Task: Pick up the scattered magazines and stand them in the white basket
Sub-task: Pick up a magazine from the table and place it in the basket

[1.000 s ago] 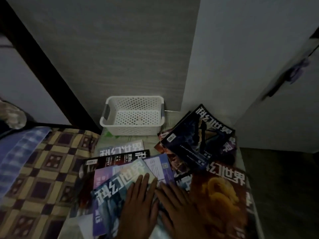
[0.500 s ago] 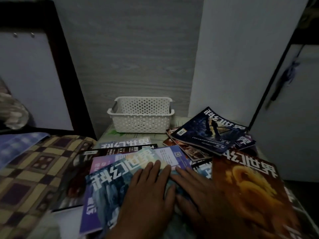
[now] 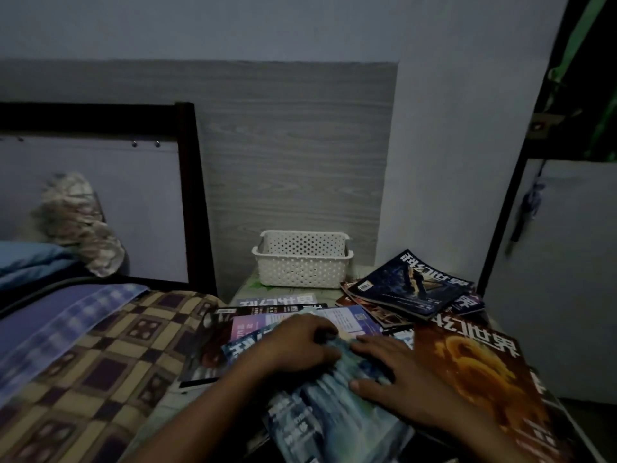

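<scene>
Head view shows the risk I see: the glossy blue-green magazine could slide or crumple, since it overlaps others. My left hand curls its fingers over the far edge, gripping it; my right hand presses flat, fingers spread. White basket sits far, against the wall, holding no magazines that I can see.

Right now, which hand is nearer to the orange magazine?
Right. The right hand lies on the blue-green magazine right beside the orange magazine; the left hand grips that blue-green cover farther left.
</scene>
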Available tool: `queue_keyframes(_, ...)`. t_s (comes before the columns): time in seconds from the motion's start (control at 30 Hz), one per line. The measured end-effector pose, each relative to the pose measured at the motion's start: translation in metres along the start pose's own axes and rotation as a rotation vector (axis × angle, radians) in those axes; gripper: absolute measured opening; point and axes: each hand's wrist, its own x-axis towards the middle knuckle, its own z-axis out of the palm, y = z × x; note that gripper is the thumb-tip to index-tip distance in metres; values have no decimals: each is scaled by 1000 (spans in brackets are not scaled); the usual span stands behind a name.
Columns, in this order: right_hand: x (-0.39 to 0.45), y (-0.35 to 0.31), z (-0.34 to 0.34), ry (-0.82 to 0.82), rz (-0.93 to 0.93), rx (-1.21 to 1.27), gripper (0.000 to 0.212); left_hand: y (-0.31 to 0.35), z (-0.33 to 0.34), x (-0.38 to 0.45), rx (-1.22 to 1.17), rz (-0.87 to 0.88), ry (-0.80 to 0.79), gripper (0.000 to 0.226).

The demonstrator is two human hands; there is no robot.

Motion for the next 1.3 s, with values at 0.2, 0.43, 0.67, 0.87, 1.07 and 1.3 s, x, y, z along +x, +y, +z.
queue_keyframes(0.2, 24, -24, -3, -80, 219, -97, 107, -46, -51, 69, 157, -50, 429, 42)
queue_keyframes(0.43, 37, -10, -13, -113, 382, 403, 86, -97, -69, 129, 657, -110, 314, 72)
queue_keyframes(0.67, 46, 11, -27, -78, 443, 631, 26, -118, -81, 128, 434, 83, 492, 44)
queue_keyframes(0.87, 48, 17, -37, -62, 316, 904, 21, -119, -89, 104, 201, 163, 663, 38)
queue_keyframes(1.07, 81, 1, -79, 508, -21, 1071, 18, -68, -90, 42, -1212, 34, 251, 29)
queue_keyframes(1.3, 179, -30, -105, 617, -112, 1043, 24, -49, -108, 60, -762, 111, 520, 29)
